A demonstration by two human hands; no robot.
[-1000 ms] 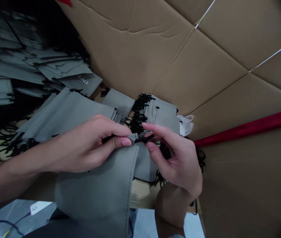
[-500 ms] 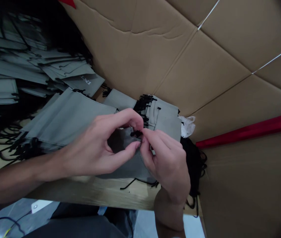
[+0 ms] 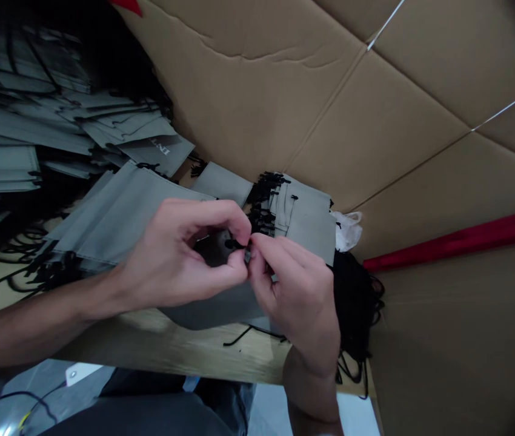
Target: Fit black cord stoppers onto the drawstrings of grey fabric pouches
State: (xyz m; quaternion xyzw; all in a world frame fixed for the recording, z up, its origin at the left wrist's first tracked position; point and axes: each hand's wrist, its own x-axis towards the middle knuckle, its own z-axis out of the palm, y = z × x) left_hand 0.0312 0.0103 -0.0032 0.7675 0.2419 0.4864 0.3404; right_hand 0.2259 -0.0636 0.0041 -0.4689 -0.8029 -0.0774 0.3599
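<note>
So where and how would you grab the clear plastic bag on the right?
I'd pinch the raised, crumpled folds on the right of the plastic bag, coming down from above. The loose creases should give fingers something to catch. Its left side sits close against the grey pouches, and the cardboard wall rises behind, so those sides look tighter.

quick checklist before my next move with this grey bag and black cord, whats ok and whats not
1. Both hands at the cord: ok, left hand and right hand meet by the black cord.
2. Cord secure: cannot tell, fingertips hide it.
3. Grey bag fully in view: not ok, the hands cover part.
4. Table cord free of the bag: cannot tell, only one end shows.
5. Plastic away from fingertips: ok, beyond the right hand.
6. Red strip away from both hands: ok, off to the right.
</note>
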